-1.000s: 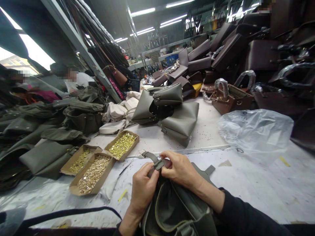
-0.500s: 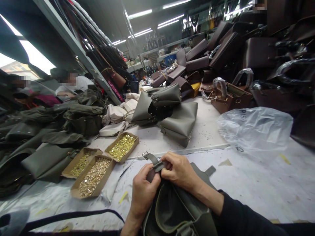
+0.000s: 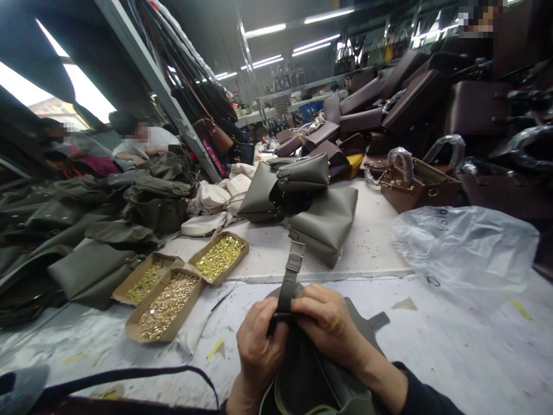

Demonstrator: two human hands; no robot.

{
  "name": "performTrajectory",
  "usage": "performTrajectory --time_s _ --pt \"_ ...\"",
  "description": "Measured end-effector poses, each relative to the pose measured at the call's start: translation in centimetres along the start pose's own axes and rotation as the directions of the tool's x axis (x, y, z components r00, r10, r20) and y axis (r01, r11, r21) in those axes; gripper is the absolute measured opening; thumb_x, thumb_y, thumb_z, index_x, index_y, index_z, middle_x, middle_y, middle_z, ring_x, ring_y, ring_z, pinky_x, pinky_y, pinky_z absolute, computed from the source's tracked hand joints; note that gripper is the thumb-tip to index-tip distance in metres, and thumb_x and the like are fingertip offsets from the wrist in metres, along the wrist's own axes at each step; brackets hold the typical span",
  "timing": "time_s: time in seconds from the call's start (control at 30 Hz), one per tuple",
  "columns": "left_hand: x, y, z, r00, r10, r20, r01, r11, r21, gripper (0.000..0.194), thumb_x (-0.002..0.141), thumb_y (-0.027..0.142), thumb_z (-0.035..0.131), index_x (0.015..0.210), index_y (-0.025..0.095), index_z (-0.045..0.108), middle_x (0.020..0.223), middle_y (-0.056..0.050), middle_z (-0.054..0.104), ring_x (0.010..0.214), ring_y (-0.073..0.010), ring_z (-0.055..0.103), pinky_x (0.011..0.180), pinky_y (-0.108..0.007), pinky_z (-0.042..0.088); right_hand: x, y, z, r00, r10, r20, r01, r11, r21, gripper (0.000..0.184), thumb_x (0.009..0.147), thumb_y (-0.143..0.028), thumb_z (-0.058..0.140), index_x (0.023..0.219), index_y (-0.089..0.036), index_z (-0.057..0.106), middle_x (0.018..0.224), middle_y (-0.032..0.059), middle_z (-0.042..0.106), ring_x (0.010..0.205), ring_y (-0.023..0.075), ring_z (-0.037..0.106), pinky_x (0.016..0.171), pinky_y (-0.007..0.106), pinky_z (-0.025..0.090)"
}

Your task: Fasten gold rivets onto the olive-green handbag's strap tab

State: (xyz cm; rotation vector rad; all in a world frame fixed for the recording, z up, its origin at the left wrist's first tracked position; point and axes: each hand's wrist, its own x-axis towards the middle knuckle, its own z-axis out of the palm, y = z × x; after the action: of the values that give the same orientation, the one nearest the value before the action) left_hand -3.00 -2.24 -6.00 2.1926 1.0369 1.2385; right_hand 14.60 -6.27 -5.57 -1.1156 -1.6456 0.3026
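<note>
A dark olive handbag [image 3: 322, 374] is in front of me, its zipped mouth toward me. My left hand [image 3: 259, 340] is closed on the bag's far edge, at the left of a buckled strap [image 3: 290, 276]. From the right, my right hand [image 3: 328, 323] pinches the same edge beside the strap's base. The strap stands up between both hands, with its metal buckle at the upper end. A small tab [image 3: 379, 321] sticks out at the bag's right side. My fingertips are partly hidden behind the edge and strap.
Left of my hands lie cardboard trays [image 3: 166, 340] of small gold metal pieces and a pointed tool [image 3: 221, 301]. Olive bags [image 3: 324, 225] stand beyond; more olive bags [image 3: 93, 276] pile at left. Clear plastic [image 3: 466, 253] and brown bags [image 3: 419, 184] lie right. Co-workers [image 3: 144, 141] sit far left.
The buckled strap has swung from leaning left to standing upright. My fingers have shifted around its base, and the view has moved slightly left.
</note>
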Motion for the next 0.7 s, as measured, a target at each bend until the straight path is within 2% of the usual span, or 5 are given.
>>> performTrajectory --time_s 0.13,0.3,0.37,0.57,0.7 --pt "-0.6 -1.1 0.2 0.977 0.204 -0.066 -0.205 0.979 -0.002 0.037 0.080 0.003 0.068 0.109 0.025 0.069 0.098 -0.007 0.079 0.091 -0.0236 0.074 0.084 -0.034 0.060 -0.3 -0.5 -0.2 0.992 -0.101 0.074 0.103 0.994 -0.034 0.025 0.101 -0.013 0.050 0.103 -0.024 0.072 0.089 0.0047 0.070 0.080 0.0193 0.061 0.069 0.030 0.045" --pt "-0.5 -1.8 0.6 0.866 0.472 -0.163 -0.469 0.881 0.059 0.032 0.087 0.002 0.064 0.116 0.017 0.060 0.101 -0.010 0.074 0.095 -0.0204 0.072 0.078 -0.033 0.063 -0.5 -0.7 -0.1 0.991 -0.129 0.047 0.128 0.992 0.023 0.028 0.101 -0.013 0.052 0.108 -0.029 0.074 0.077 0.0014 0.065 0.069 0.0160 0.058 0.061 0.028 0.043" --pt "-0.6 -2.0 0.6 0.853 0.499 -0.154 -0.495 0.867 0.065 0.026 0.090 0.004 0.062 0.114 0.014 0.058 0.103 -0.013 0.073 0.100 -0.0217 0.071 0.081 -0.036 0.063 -0.7 -0.7 0.1 0.991 -0.135 0.017 0.134 0.990 0.049 0.025 0.101 -0.014 0.055 0.105 -0.028 0.075 0.072 0.0002 0.061 0.065 0.0147 0.056 0.059 0.027 0.041" --pt "-1.4 -2.8 0.8 0.861 0.484 -0.155 -0.482 0.874 0.056 0.024 0.089 0.002 0.061 0.111 0.010 0.059 0.107 -0.016 0.069 0.108 -0.0227 0.067 0.086 -0.037 0.061 -1.3 -0.5 0.6 0.996 -0.091 0.017 0.090 0.994 0.069 0.025 0.098 -0.011 0.060 0.107 -0.028 0.076 0.073 0.0004 0.060 0.066 0.0142 0.058 0.060 0.027 0.044" --pt "-1.1 -2.5 0.6 0.850 0.499 -0.170 -0.492 0.867 0.082 0.021 0.090 0.004 0.059 0.110 0.011 0.061 0.103 -0.014 0.070 0.103 -0.0217 0.068 0.082 -0.035 0.060 -1.5 -0.1 0.6 0.995 -0.093 0.020 0.091 0.994 0.062 0.028 0.097 -0.011 0.059 0.108 -0.030 0.076 0.071 0.0000 0.060 0.063 0.0143 0.060 0.057 0.026 0.047"
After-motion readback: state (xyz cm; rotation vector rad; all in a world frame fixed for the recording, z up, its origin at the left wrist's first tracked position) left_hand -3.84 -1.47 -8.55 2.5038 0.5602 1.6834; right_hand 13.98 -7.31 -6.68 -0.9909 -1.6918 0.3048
